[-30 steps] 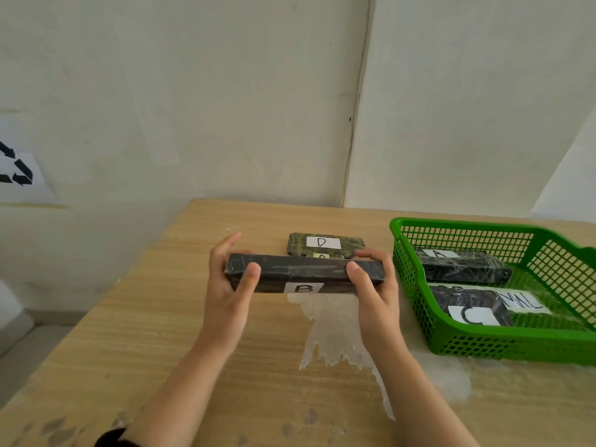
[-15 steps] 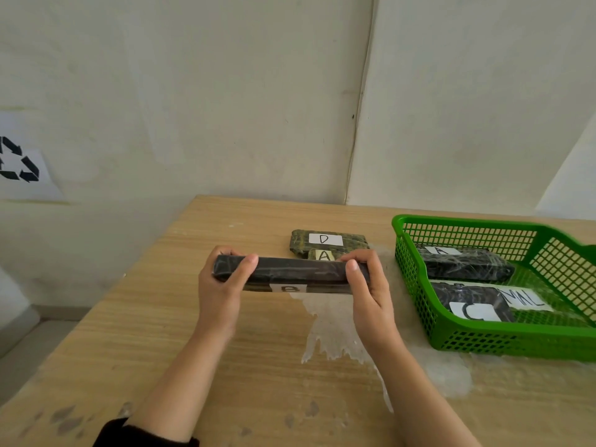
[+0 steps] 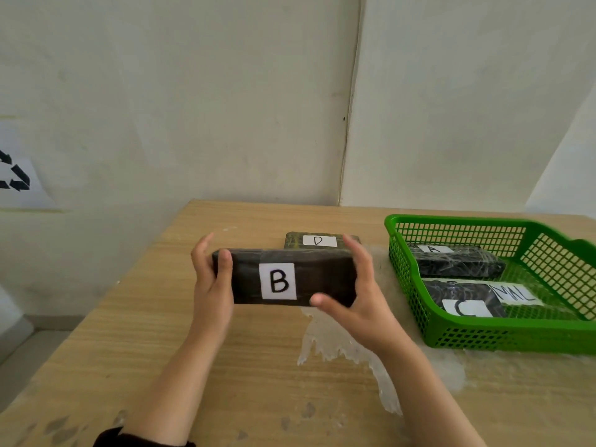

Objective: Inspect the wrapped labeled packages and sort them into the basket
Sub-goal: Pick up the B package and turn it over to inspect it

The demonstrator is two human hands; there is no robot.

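Note:
A black wrapped package labelled B [image 3: 322,279] is held above the table with its label face turned toward me. My left hand [image 3: 211,285] grips its left end and my right hand [image 3: 361,295] grips its right end. Behind it a greenish package labelled D [image 3: 296,241] lies on the table, stacked on another that is mostly hidden. The green basket [image 3: 516,337] at the right holds a black package labelled A [image 3: 458,264] at the back and one labelled C [image 3: 464,295] at the front.
A white paper slip with handwriting [image 3: 516,293] lies in the basket beside package C. Crumpled clear film [image 3: 338,346] is stuck on the wooden table [image 3: 161,333] under my right forearm. Walls stand close behind the table; a recycling sign [image 3: 16,179] hangs at the left.
Package B was rotated from edge-on, with its label at the bottom edge, so its labelled face now points at me. Both hands shifted their grip around its ends.

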